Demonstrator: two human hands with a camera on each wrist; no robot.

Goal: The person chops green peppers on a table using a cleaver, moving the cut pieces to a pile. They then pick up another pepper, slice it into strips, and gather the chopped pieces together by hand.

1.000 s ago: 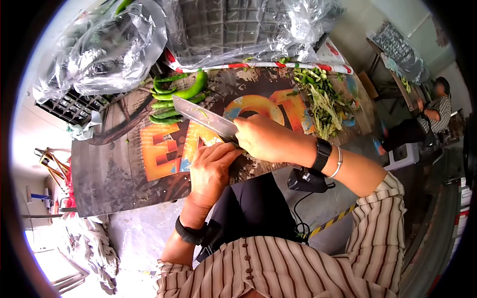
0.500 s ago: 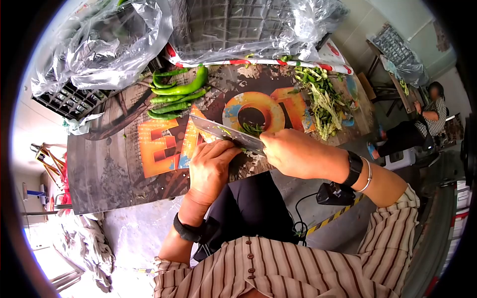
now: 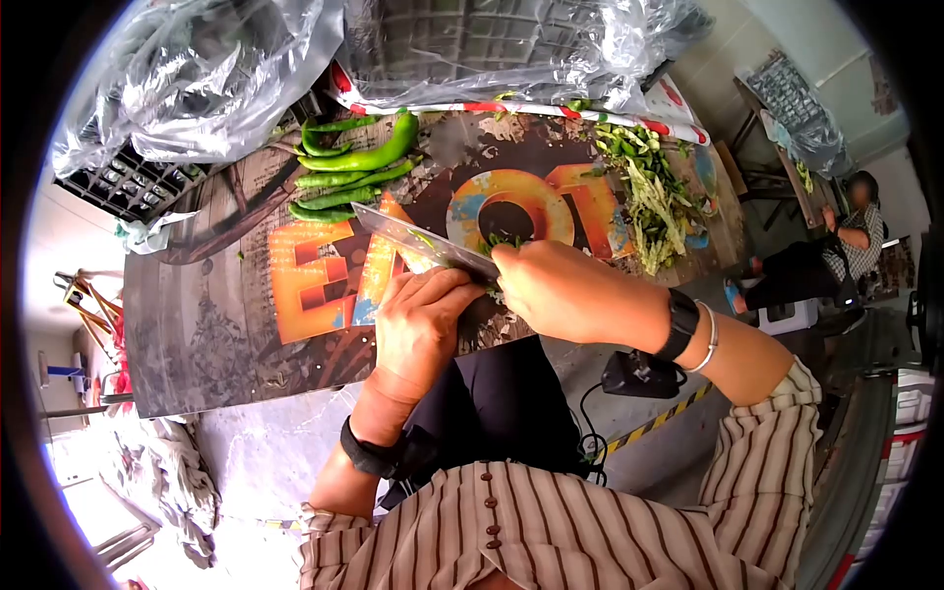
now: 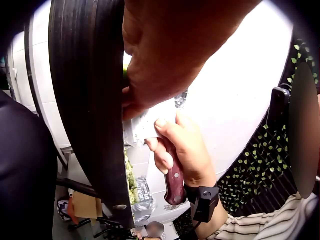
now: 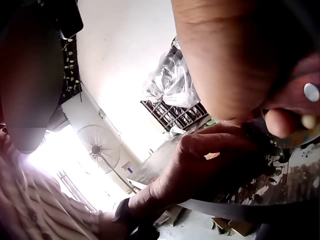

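My right hand [image 3: 551, 290] grips a broad kitchen knife [image 3: 418, 236] by its handle, which shows dark red with rivets in the left wrist view. The blade slants away to the left, flat side close to the fingers of my left hand [image 3: 418, 320]. Those fingers are bent and hold down a green pepper at the table's near edge. The pepper is mostly hidden; a bit of green [image 4: 125, 74] shows beside the hand in the left wrist view. Cut green strips [image 3: 500, 240] lie just beyond the blade. Several whole green peppers [image 3: 369, 162] lie at the back left of the table.
A heap of chopped peppers and pale cores [image 3: 657, 202] lies on the right of the printed table [image 3: 216, 324]. Plastic-covered crates [image 3: 492, 49] stand along the back, with a black crate [image 3: 147, 182] at the left. Another person [image 3: 855, 236] sits farther off at the right.
The knife was drawn right and toward my body, then pushed back up and left. Cut strips have come into view beyond the blade. My left hand stays nearly in place.
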